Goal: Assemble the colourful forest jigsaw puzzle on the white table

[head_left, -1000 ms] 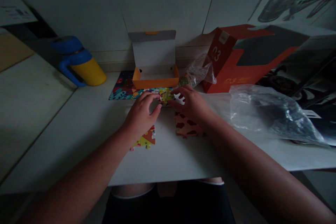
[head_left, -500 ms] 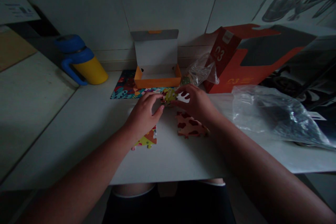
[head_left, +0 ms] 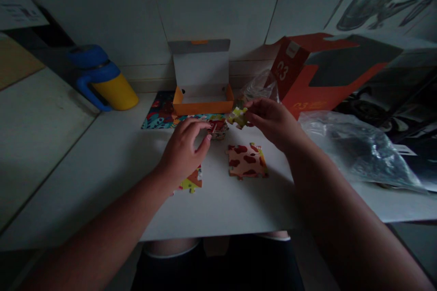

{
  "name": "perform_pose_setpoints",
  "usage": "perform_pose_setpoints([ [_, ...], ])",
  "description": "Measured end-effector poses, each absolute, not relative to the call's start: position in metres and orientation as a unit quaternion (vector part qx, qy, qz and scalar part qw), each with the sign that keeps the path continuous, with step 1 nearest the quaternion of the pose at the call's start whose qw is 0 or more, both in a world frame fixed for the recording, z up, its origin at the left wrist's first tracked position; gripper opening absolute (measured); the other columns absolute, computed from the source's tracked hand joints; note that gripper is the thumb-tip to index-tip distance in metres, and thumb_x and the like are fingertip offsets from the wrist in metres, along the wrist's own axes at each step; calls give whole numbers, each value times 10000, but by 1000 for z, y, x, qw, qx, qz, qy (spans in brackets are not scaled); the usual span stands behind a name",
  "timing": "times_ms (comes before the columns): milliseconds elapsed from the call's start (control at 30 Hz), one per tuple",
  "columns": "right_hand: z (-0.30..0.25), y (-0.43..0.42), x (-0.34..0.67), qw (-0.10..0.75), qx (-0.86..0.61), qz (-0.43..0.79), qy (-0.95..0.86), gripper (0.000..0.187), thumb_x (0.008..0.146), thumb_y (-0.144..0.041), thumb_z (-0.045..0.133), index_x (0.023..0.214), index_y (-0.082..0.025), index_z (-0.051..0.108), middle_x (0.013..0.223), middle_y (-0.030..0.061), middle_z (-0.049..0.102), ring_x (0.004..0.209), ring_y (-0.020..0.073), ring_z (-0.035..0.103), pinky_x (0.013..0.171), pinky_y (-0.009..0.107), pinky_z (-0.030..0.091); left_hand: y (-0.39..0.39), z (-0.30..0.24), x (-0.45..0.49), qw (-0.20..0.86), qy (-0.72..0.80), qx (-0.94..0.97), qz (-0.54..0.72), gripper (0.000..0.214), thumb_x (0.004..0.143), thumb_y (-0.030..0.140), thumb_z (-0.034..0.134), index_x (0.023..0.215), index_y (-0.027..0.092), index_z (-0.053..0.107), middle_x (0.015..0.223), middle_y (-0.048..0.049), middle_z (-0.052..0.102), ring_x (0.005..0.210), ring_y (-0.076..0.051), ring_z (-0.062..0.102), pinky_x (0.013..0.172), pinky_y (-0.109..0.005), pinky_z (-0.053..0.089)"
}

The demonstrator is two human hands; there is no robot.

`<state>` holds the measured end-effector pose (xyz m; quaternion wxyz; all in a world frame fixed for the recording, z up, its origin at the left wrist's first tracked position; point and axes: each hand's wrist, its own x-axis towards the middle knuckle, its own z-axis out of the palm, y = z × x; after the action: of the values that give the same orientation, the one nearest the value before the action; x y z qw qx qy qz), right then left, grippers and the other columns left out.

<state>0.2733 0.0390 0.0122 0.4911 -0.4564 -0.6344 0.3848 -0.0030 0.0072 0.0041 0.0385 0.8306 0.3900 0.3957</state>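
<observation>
Between the fingertips of my right hand [head_left: 269, 120] is a yellow-green puzzle piece [head_left: 238, 117], lifted off the table. My left hand [head_left: 184, 148] has thumb and fingers apart, curved beside a small stack of puzzle pieces [head_left: 217, 129] with a red and white one on top; whether it touches the stack I cannot tell. Nearer me on the right lie joined pieces with brown spots on pink [head_left: 248, 161]. Partly hidden under my left hand are other joined pieces [head_left: 193, 181] in orange and yellow-green.
An orange box [head_left: 203, 108] with its lid up stands at the back on a colourful printed sheet [head_left: 157, 116]. A blue and yellow jug [head_left: 114, 88] is at back left. On the right are a large red box [head_left: 293, 68], a crumpled clear bag [head_left: 261, 86] and a bigger plastic bag [head_left: 358, 150].
My right hand has lifted the yellow-green piece off the stack and moved right with it, uncovering a red and white piece. My left hand has stayed almost in place.
</observation>
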Motion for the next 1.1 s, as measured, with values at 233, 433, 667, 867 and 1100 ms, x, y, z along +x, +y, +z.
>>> perform_pose_setpoints([
  [233, 18, 32, 285, 218, -546, 306, -749, 173, 914, -177, 661, 1048, -214, 764, 894, 37, 776, 763, 171, 691, 688, 277, 528, -5, 1, 5, 144, 231, 922, 274, 127, 1046, 208, 608, 1118, 189, 711, 1063, -73, 753, 1021, -215, 692, 948, -416, 586],
  [433, 23, 32, 283, 191, -587, 258, -743, 218, 937, -159, 641, 1115, -191, 763, 981, 63, 793, 827, 176, 714, 716, 261, 534, -13, -13, 7, 162, 222, 950, 150, 394, 987, 304, 730, 1369, 213, 692, 1476, -133, 655, 1373, -298, 594, 1163, -515, 505],
  [667, 18, 38, 309, 130, -604, 229, -752, 252, 931, -135, 627, 1124, -205, 773, 1019, 63, 800, 840, 181, 716, 727, 262, 528, -14, -12, 8, 169, 227, 951, 123, 390, 1002, 317, 709, 1383, 231, 696, 1537, -125, 617, 1435, -291, 557, 1209, -518, 474],
  [867, 12, 40, 306, 123, -606, 177, -766, 252, 934, -131, 624, 1120, -210, 775, 1046, 69, 803, 892, 203, 729, 771, 282, 528, -13, -13, 6, 166, 227, 951, 127, 394, 1009, 331, 696, 1390, 231, 693, 1545, -128, 611, 1440, -292, 557, 1214, -521, 470],
  [1100, 15, 36, 306, 75, -610, 212, -760, 352, 881, -130, 711, 1225, -206, 734, 1073, 79, 806, 923, 220, 742, 794, 290, 546, -13, -13, 7, 173, 234, 949, 120, 413, 994, 333, 719, 1396, 246, 690, 1537, -121, 618, 1436, -294, 559, 1211, -524, 469],
])
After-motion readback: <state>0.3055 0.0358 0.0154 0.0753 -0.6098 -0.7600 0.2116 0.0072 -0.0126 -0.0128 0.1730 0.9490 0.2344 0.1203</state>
